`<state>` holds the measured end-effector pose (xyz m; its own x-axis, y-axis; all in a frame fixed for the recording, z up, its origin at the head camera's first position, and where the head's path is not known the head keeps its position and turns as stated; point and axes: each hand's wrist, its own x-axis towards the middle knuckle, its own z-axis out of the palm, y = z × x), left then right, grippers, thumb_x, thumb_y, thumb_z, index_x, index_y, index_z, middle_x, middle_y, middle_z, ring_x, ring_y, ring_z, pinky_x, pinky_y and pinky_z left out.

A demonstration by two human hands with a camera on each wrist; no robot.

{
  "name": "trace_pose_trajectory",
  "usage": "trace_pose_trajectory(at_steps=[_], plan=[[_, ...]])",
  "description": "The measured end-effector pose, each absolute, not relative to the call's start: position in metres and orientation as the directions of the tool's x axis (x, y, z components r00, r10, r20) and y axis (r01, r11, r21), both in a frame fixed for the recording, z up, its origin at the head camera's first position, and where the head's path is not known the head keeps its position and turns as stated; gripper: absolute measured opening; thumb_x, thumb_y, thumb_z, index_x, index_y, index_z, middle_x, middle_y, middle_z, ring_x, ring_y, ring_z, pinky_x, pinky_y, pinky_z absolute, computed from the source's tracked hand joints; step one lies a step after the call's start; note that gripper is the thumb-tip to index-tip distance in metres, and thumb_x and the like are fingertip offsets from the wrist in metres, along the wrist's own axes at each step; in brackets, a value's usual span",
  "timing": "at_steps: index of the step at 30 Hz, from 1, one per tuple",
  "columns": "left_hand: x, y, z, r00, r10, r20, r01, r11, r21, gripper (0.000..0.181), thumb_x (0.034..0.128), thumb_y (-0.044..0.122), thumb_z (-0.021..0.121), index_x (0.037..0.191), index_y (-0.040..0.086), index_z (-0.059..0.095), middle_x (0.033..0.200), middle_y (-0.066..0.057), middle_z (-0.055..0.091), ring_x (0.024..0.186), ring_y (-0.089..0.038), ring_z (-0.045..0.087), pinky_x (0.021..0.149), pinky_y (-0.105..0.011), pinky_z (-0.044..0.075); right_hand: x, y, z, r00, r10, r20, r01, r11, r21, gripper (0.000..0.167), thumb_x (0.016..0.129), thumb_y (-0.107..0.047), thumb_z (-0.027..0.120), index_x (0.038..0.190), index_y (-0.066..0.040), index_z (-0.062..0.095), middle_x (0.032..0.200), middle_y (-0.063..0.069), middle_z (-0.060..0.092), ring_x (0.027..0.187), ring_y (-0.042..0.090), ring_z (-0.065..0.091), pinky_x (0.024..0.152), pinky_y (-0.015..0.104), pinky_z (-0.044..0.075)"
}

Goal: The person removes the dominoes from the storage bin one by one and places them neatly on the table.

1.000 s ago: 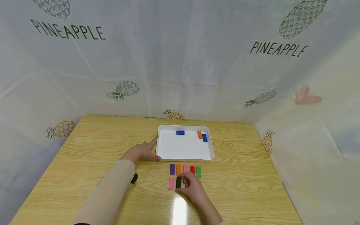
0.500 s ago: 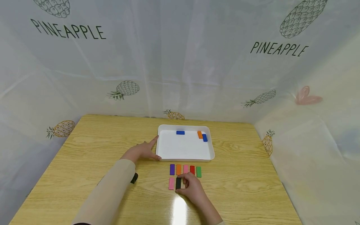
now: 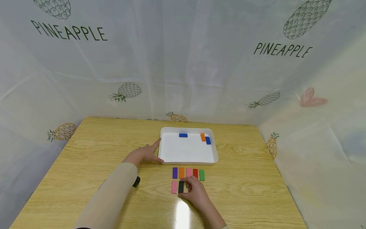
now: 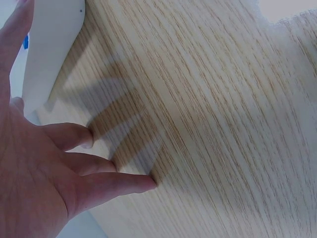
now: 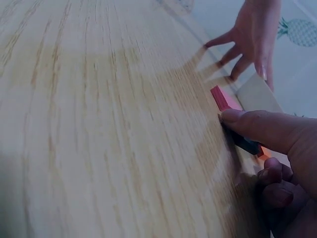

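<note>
My right hand point(image 3: 195, 190) pinches a black block point(image 3: 181, 187) lengthwise between thumb and forefinger, low over the wooden table. In the right wrist view the thumb point(image 5: 262, 126) lies at the near end of this block. A pink block point(image 3: 174, 187) lies just to its left. Beyond is a row of purple point(image 3: 175, 173), orange point(image 3: 181, 173), pink, red point(image 3: 195, 172) and green point(image 3: 202, 175) blocks. My left hand point(image 3: 145, 154) has its fingers spread and touches the left side of a white tray point(image 3: 188, 163). Its other fingertips point(image 4: 148, 182) rest on the table in the left wrist view.
Inside the tray lie a blue block point(image 3: 183, 135) at the back, and an orange block point(image 3: 203, 137) beside another blue block point(image 3: 208, 140) at the right. A small black object point(image 3: 136, 181) shows by the left sleeve. A pineapple-print curtain point(image 3: 183, 63) hangs behind the table point(image 3: 243, 190).
The black block and the right fingertips have shifted very slightly left, towards the pink block. The left hand and the tray stay in place.
</note>
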<state>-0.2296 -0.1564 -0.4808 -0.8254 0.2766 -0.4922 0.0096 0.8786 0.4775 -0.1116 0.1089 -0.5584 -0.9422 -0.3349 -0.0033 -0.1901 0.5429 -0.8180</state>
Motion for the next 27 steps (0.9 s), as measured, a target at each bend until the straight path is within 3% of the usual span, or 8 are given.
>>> trace_pose_trajectory(at_steps=[14,27], plan=[[-0.231,-0.157,-0.485,-0.827,0.259,-0.499,-0.006,0.884,0.468,0.112,0.0803,0.056,0.073,0.158,0.022,0.000,0.152,-0.036,0.022,0.137,-0.055,0.023,0.104,-0.072,0.018,-0.118,0.126,-0.534,-0.928,-0.370,-0.039,-0.158,0.485,-0.860,0.046,0.075,-0.010,0.085,0.117,-0.006,0.066,0.097,0.006,0.055,0.073,0.015,0.048,0.060,0.022,0.044],[-0.231,-0.158,-0.485,-0.827,0.255,-0.501,-0.016,0.880,0.475,0.111,0.0801,0.056,0.074,0.158,0.024,0.001,0.152,-0.036,0.020,0.137,-0.056,0.020,0.103,-0.073,0.017,-0.146,0.146,-0.504,-0.914,-0.406,-0.007,-0.278,0.638,-0.718,0.040,0.079,-0.010,0.083,0.116,-0.005,0.068,0.086,0.007,0.056,0.072,0.020,0.052,0.065,0.031,0.048]])
